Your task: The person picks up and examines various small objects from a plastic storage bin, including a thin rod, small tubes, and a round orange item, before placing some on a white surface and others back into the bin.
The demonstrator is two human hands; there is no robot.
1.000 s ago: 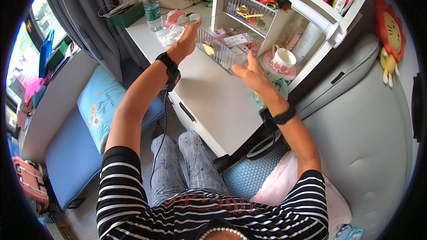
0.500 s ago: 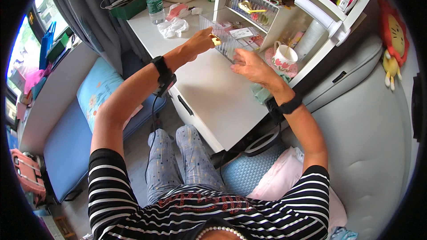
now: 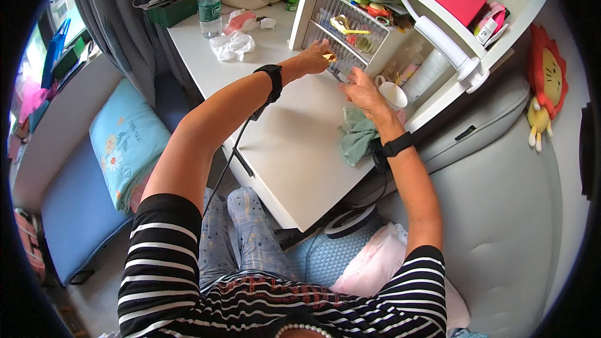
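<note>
A clear-fronted drawer unit (image 3: 375,56) stands in the white desk shelf, with a gold bow-shaped handle on its upper drawer (image 3: 350,30). My left hand (image 3: 308,60) is at the front of the lower drawer (image 3: 345,62), fingers stretched out against it and partly hidden. A small gold piece (image 3: 330,57) shows beside those fingers. My right hand (image 3: 366,94) is by the lower drawer's right end, thumb and fingers apart, holding nothing. The lower drawer sits in the unit, its front partly covered by my hands.
Near my right wrist lie a green cloth (image 3: 357,136) and a white mug (image 3: 393,95). A water bottle (image 3: 210,3) and crumpled white tissue (image 3: 232,46) stand on the left of the desk (image 3: 294,150). A white lamp arm (image 3: 447,47) crosses the shelf.
The lower drawer, pulled out earlier, has gone back into the unit. Both my hands moved with it, away from me and to the right.
</note>
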